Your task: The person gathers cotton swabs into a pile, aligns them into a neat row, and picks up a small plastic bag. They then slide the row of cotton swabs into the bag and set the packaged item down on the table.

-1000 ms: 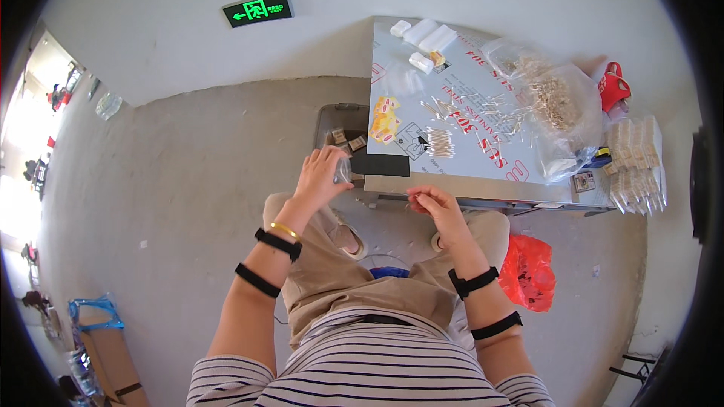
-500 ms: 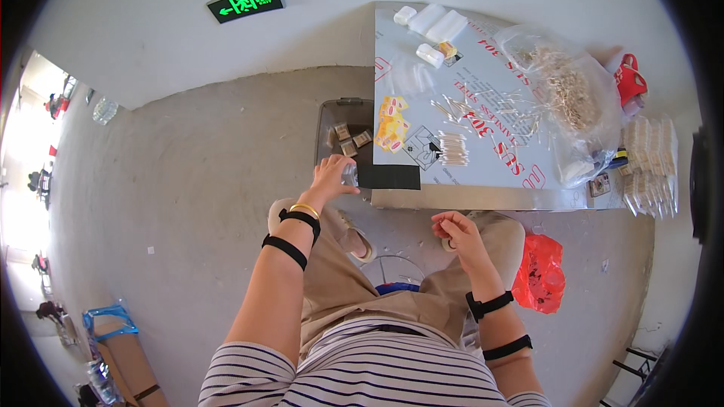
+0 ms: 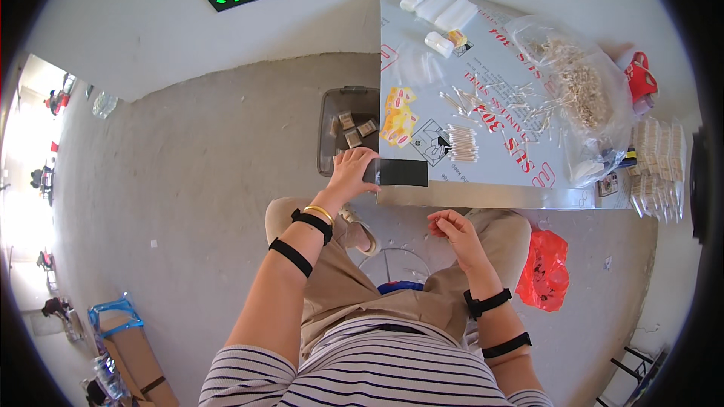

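My left hand [image 3: 349, 175] is at the table's left front corner, by the end of a black strip [image 3: 403, 172] that lies across the edge. Its fingers and thumb are spread apart around the strip's end, and I see nothing between them. Just beyond it, a dark grey bin [image 3: 326, 122] beside the table contains several small brown packs [image 3: 353, 138]. Over my right thigh, my right hand [image 3: 457, 231] is held in front of the table, its fingers curled together. Whatever its fingertips may hold is hidden.
On the metal-topped table [image 3: 422, 188] are yellow-and-white cards [image 3: 398, 117], a row of cotton swabs [image 3: 462, 143], loose swabs [image 3: 520, 102], white packs [image 3: 456, 13] and a clear bag of swabs [image 3: 579, 90]. Filled packs [image 3: 656, 158] are stacked at the right. A red bag [image 3: 544, 271] lies on the floor.
A clear object seen in my left hand earlier no longer shows, and its thumb and fingers have spread by the strip's end. The view has shifted slightly; my right hand is nearly unchanged.
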Action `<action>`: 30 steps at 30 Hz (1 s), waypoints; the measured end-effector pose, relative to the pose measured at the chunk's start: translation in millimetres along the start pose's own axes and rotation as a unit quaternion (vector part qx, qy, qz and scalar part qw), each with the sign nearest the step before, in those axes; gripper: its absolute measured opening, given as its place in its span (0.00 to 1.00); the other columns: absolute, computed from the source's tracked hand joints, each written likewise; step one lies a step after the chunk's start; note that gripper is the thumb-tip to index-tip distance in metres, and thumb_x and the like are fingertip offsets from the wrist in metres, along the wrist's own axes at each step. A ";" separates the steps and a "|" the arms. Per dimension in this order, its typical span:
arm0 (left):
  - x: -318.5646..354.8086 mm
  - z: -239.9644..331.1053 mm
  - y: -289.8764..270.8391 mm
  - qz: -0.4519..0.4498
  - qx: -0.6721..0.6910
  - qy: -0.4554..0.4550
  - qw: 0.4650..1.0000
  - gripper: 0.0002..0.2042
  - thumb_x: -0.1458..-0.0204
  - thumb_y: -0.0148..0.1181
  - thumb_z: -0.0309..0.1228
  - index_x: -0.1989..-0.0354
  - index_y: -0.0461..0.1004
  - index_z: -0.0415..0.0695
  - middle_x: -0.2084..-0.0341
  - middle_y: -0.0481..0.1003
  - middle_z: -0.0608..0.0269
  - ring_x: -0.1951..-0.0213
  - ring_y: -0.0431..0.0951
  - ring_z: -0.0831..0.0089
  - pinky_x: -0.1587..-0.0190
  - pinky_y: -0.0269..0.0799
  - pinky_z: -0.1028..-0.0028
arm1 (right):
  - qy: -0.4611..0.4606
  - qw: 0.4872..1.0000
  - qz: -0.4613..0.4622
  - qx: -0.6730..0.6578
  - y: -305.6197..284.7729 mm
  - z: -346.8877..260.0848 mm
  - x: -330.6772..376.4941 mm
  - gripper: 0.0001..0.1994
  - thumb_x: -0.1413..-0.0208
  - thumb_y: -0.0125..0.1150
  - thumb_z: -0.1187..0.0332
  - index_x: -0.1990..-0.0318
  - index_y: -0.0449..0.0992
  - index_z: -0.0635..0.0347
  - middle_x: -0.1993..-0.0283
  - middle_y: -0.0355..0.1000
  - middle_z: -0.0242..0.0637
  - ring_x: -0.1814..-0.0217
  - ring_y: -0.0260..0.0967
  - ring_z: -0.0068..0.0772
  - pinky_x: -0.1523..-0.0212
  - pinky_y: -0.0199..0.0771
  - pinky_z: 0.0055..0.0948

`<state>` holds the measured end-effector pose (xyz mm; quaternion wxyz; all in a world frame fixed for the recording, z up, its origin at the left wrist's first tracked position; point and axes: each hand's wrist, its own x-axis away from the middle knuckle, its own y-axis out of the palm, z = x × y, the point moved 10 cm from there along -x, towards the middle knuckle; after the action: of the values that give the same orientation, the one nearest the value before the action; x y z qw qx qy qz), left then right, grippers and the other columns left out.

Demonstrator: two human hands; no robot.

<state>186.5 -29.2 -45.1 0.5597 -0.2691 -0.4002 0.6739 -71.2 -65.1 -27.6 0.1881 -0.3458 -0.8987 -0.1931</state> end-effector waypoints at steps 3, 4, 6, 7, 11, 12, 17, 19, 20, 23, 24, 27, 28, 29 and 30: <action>-2.9 19.7 5.0 0.011 -0.032 0.021 0.999 0.37 0.66 0.79 0.40 0.42 0.70 0.56 0.40 0.65 0.62 0.35 0.61 0.57 0.33 0.51 0.53 | 0.003 1.000 -0.006 0.000 0.5 5.5 -0.6 0.10 0.33 0.51 0.71 0.51 0.78 0.63 0.60 0.76 0.30 0.57 0.72 0.20 0.51 0.72 0.22; -4.2 23.8 8.2 0.011 -0.032 0.023 0.999 0.37 0.66 0.79 0.40 0.42 0.70 0.56 0.40 0.65 0.62 0.35 0.61 0.57 0.33 0.51 0.53 | 0.002 1.000 -0.005 0.000 0.2 6.5 -0.6 0.10 0.33 0.51 0.71 0.51 0.78 0.63 0.60 0.76 0.30 0.57 0.72 0.20 0.51 0.72 0.22; -6.1 28.2 8.9 0.032 -0.045 0.009 0.998 0.37 0.66 0.79 0.42 0.43 0.70 0.55 0.40 0.64 0.61 0.34 0.59 0.57 0.32 0.49 0.51 | 0.001 1.000 -0.009 -0.003 2.2 7.9 -0.3 0.10 0.32 0.51 0.71 0.51 0.78 0.63 0.60 0.76 0.31 0.57 0.72 0.20 0.51 0.73 0.22; -7.3 31.9 10.6 0.032 -0.043 0.014 0.998 0.37 0.66 0.79 0.42 0.43 0.70 0.55 0.40 0.64 0.61 0.34 0.59 0.57 0.32 0.49 0.51 | -0.001 1.000 -0.004 -0.002 0.0 7.9 0.7 0.10 0.32 0.51 0.71 0.51 0.78 0.63 0.60 0.76 0.31 0.57 0.72 0.20 0.51 0.73 0.22; -2.4 36.9 5.3 0.051 -0.086 -0.010 0.995 0.46 0.69 0.79 0.47 0.36 0.65 0.53 0.36 0.60 0.57 0.31 0.55 0.55 0.29 0.43 0.48 | -0.012 1.000 -0.005 -0.018 -2.9 9.5 2.4 0.10 0.32 0.51 0.71 0.51 0.77 0.63 0.60 0.76 0.31 0.57 0.72 0.20 0.51 0.72 0.22; -1.4 39.0 4.4 0.054 -0.085 -0.027 0.994 0.48 0.69 0.79 0.48 0.34 0.62 0.53 0.34 0.58 0.56 0.29 0.53 0.53 0.28 0.39 0.47 | -0.011 1.000 -0.005 -0.021 -6.8 10.9 3.1 0.11 0.32 0.51 0.70 0.50 0.77 0.63 0.60 0.76 0.30 0.57 0.71 0.19 0.51 0.72 0.22; -7.3 79.8 9.7 0.072 -0.067 0.039 0.994 0.38 0.51 0.68 0.50 0.34 0.61 0.47 0.33 0.57 0.54 0.29 0.53 0.51 0.27 0.42 0.48 | -0.046 0.998 0.046 0.006 -40.3 6.4 -13.5 0.11 0.34 0.52 0.71 0.49 0.77 0.64 0.58 0.76 0.31 0.55 0.71 0.21 0.49 0.71 0.23; -21.1 99.1 24.4 0.070 -0.038 0.059 0.995 0.36 0.48 0.66 0.48 0.34 0.61 0.46 0.33 0.58 0.53 0.30 0.54 0.51 0.28 0.44 0.49 | -0.075 0.994 0.083 0.021 -62.0 -0.1 -24.3 0.12 0.35 0.53 0.72 0.49 0.77 0.65 0.57 0.77 0.32 0.53 0.72 0.23 0.48 0.71 0.25; -27.6 109.7 30.7 0.071 -0.012 0.073 0.995 0.34 0.45 0.64 0.46 0.34 0.61 0.45 0.33 0.58 0.52 0.30 0.55 0.51 0.28 0.46 0.51 | -0.096 0.986 0.121 0.059 -75.6 -7.0 -28.6 0.13 0.36 0.54 0.72 0.47 0.76 0.65 0.54 0.76 0.34 0.51 0.71 0.24 0.47 0.71 0.26; -47.5 124.7 51.6 0.073 0.024 0.081 0.994 0.31 0.42 0.60 0.43 0.34 0.60 0.42 0.32 0.57 0.48 0.30 0.54 0.48 0.28 0.49 0.54 | -0.121 0.971 0.179 0.101 -97.1 -17.2 -40.1 0.15 0.38 0.56 0.71 0.44 0.74 0.64 0.50 0.75 0.36 0.46 0.71 0.28 0.46 0.71 0.29; -54.1 125.4 55.7 0.085 0.050 0.080 0.992 0.31 0.41 0.60 0.43 0.34 0.60 0.42 0.31 0.56 0.47 0.29 0.54 0.47 0.28 0.49 0.55 | -0.126 0.966 0.201 0.106 -103.8 -20.0 -43.8 0.17 0.38 0.57 0.70 0.43 0.73 0.63 0.47 0.74 0.37 0.44 0.70 0.30 0.45 0.71 0.30; -77.8 131.2 69.0 0.089 0.066 0.077 0.991 0.29 0.40 0.58 0.41 0.34 0.59 0.42 0.31 0.55 0.45 0.29 0.53 0.46 0.28 0.51 0.54 | -0.160 0.951 0.223 0.140 -129.9 -23.2 -61.5 0.18 0.39 0.58 0.70 0.42 0.72 0.61 0.44 0.71 0.39 0.43 0.70 0.33 0.45 0.71 0.31; -85.8 134.4 67.4 0.098 0.065 0.078 0.990 0.28 0.39 0.58 0.40 0.34 0.59 0.42 0.31 0.55 0.45 0.29 0.54 0.46 0.29 0.52 0.54 | -0.161 0.951 0.224 0.138 -136.6 -28.6 -66.0 0.18 0.39 0.58 0.70 0.42 0.72 0.61 0.44 0.71 0.39 0.43 0.70 0.33 0.45 0.71 0.31; -94.9 136.7 66.8 0.098 0.064 0.080 0.990 0.28 0.39 0.58 0.40 0.34 0.59 0.42 0.31 0.55 0.45 0.29 0.54 0.46 0.29 0.52 0.54 | -0.179 0.939 0.234 0.176 -142.6 -39.0 -69.5 0.18 0.39 0.59 0.70 0.42 0.73 0.59 0.45 0.71 0.39 0.43 0.70 0.34 0.46 0.71 0.32; -104.7 139.5 64.8 0.102 0.065 0.088 0.989 0.27 0.39 0.57 0.38 0.35 0.59 0.41 0.32 0.56 0.46 0.30 0.54 0.45 0.29 0.53 0.54 | -0.196 0.926 0.244 0.213 -148.2 -49.8 -73.4 0.17 0.40 0.60 0.70 0.43 0.73 0.58 0.46 0.71 0.39 0.44 0.70 0.35 0.47 0.72 0.33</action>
<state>62.4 -167.4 -34.0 0.5371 -0.3298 -0.2755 0.7259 -113.3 -230.9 -51.9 0.1188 -0.5368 -0.8258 0.1258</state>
